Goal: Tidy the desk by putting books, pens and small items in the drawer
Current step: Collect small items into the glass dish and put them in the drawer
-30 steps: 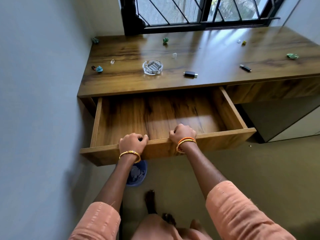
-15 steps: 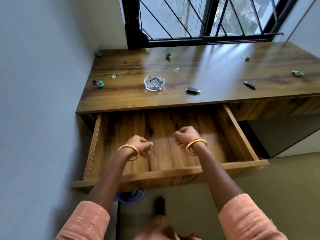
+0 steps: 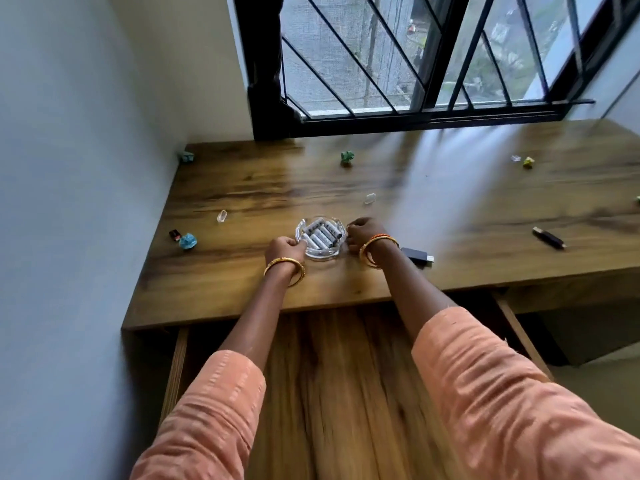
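Glass dish [image 3: 320,252] of white batteries [image 3: 320,237]

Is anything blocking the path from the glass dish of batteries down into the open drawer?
Nothing visible does. The glass dish sits between the left hand and right hand; the desk edge before it is bare, and the drawer shows no contents.

1. A clear glass dish [image 3: 320,241] holding several white batteries [image 3: 322,235] sits near the front of the surface [image 3: 433,216].
2. The wooden drawer [image 3: 346,375] stands pulled out below the front edge.
3. A dark USB stick [image 3: 417,254] lies flat just right of the dish; another [image 3: 549,237] lies further right.
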